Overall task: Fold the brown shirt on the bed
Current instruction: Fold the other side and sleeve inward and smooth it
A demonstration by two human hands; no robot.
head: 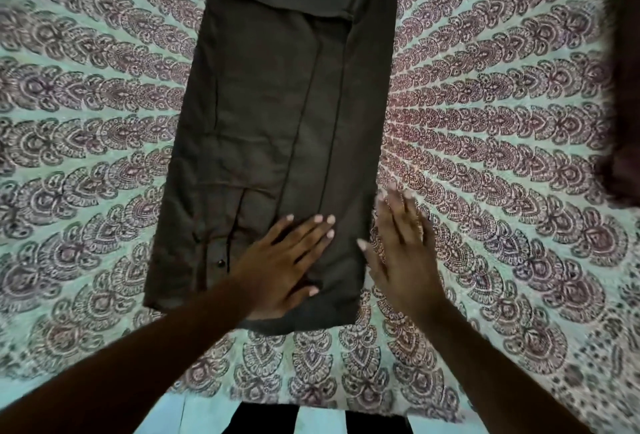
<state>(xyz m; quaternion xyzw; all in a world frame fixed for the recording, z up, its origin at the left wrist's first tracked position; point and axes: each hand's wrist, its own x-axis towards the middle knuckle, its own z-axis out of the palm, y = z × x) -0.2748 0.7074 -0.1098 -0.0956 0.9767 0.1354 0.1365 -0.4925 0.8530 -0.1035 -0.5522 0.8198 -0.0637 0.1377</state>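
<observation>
Head view: left hand [282, 265] is pressing flat, fingers spread, on a soft, light brown cloth shirt [263, 143], folded into a long strip on the patterned bed [485, 122]. Right hand [401, 253] is hovering open just beside its edge; the near hem corners under both hands look best to pinch.

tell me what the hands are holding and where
Nothing is held. The left hand lies flat on the brown shirt near its hem; the right hand is open beside it.
</observation>
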